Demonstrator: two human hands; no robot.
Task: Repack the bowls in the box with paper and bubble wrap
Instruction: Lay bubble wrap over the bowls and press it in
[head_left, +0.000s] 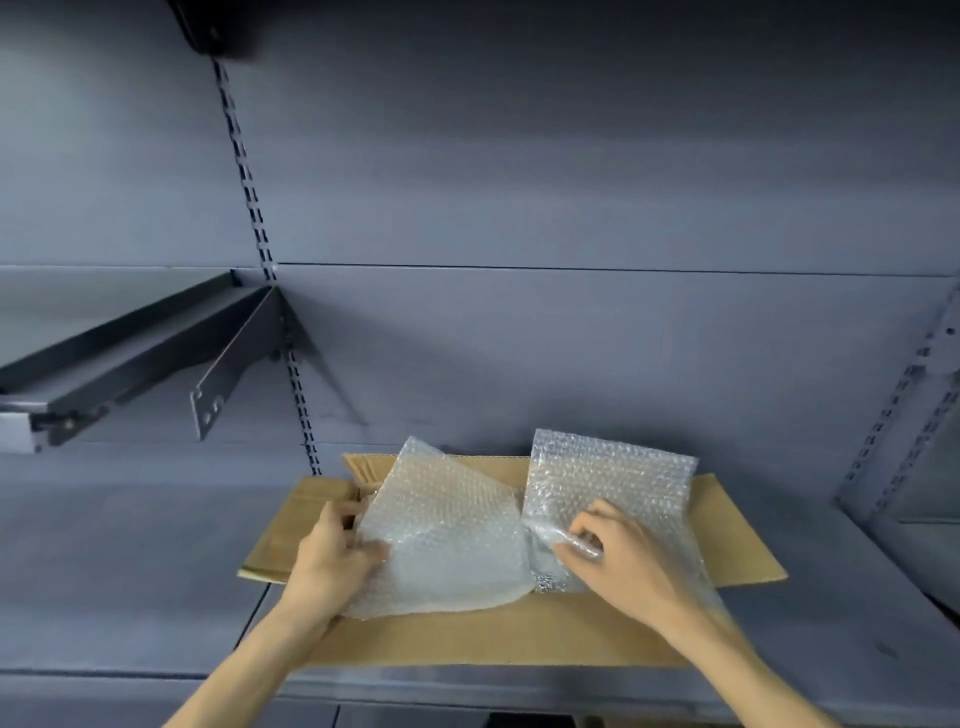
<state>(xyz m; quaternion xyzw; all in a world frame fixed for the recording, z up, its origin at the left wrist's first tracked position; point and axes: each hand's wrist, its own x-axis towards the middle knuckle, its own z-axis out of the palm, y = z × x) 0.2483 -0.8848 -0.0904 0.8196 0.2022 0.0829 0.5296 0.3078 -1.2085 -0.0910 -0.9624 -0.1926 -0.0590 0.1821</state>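
Grey metal shelving backs the box, open on the near shelf. I see my left hand pinching the left bubble wrap sheet at its left edge; my right hand clenches the right bubble wrap sheet at its near-left corner. Bowls stay hidden. Both sheets' free ends lie far from my grips.

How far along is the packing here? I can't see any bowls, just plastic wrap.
The cardboard box sits open on the shelf, flaps spread. Right now the left hand and right hand are each holding bubble wrap over the box opening. No bowls or paper show; the wrap hides the inside, so I cannot tell whether bowls are already in. Still left: settling the wrap and closing the flaps.
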